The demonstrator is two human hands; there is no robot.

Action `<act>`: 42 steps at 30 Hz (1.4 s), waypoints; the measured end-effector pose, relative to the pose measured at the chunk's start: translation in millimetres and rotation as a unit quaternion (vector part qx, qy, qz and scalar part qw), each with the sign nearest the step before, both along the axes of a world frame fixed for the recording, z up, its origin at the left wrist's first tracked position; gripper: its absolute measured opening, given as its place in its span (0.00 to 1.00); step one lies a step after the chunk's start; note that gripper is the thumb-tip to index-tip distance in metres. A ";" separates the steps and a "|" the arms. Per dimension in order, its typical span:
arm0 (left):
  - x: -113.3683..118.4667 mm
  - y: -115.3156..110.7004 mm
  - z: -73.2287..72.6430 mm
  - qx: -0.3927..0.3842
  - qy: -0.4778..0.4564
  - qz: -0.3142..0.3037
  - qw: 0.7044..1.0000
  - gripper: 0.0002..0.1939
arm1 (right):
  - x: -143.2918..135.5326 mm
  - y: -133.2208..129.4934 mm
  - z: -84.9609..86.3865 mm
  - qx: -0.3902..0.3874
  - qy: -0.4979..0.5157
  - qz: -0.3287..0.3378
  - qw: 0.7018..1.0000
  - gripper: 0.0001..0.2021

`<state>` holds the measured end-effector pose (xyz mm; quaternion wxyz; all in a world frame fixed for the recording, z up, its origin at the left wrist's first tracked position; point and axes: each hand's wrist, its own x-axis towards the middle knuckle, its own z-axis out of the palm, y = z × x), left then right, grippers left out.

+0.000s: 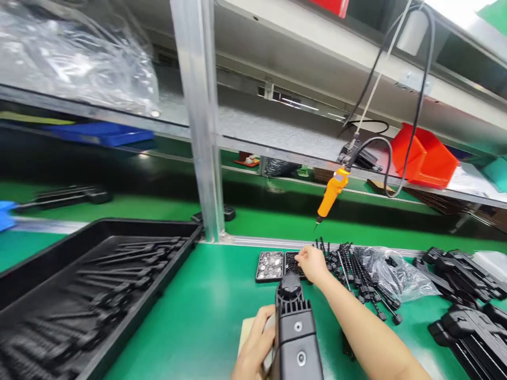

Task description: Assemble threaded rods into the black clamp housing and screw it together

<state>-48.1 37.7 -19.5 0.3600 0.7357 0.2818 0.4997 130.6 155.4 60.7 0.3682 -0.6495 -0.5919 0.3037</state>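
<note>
My left hand (256, 343) is wrapped around the side of a long black plastic assembly (293, 338) with a round knob and two screw-like round fittings on its face. Something pale, perhaps a pad or glove, shows between palm and part. My right hand (312, 264) reaches over a small tray of dark little pieces (292, 264), which look like screws. Its fingers are pinched together at the tray; whatever they hold is too small to make out. Beside it stands a second small tray of shiny silver pieces (270, 266).
An orange electric screwdriver (331, 195) hangs above the green bench (186, 322). At left lies a large black tray (146, 316) of long black parts. On the right are black rods (364, 274), a plastic bag (407, 274) and black assemblies (475, 338). A metal post (202, 132) rises behind.
</note>
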 end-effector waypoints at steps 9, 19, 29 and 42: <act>2.6 -8.0 45.5 0.020 0.025 -0.040 0.999 0.29 | 21.9 -105.1 94.7 0.055 0.032 0.210 0.976 0.08; 2.2 -9.5 38.8 -0.006 0.019 -0.056 0.998 0.20 | 5.4 -128.7 135.4 0.022 -0.109 0.345 0.932 0.07; 3.8 -9.6 40.9 -0.005 -0.001 -0.062 0.998 0.17 | -2.5 -123.4 136.0 -0.013 -0.139 0.326 0.935 0.11; 3.9 -10.8 40.4 -0.027 -0.013 -0.069 0.997 0.17 | -19.6 -118.6 132.5 -0.209 0.020 0.138 0.968 0.24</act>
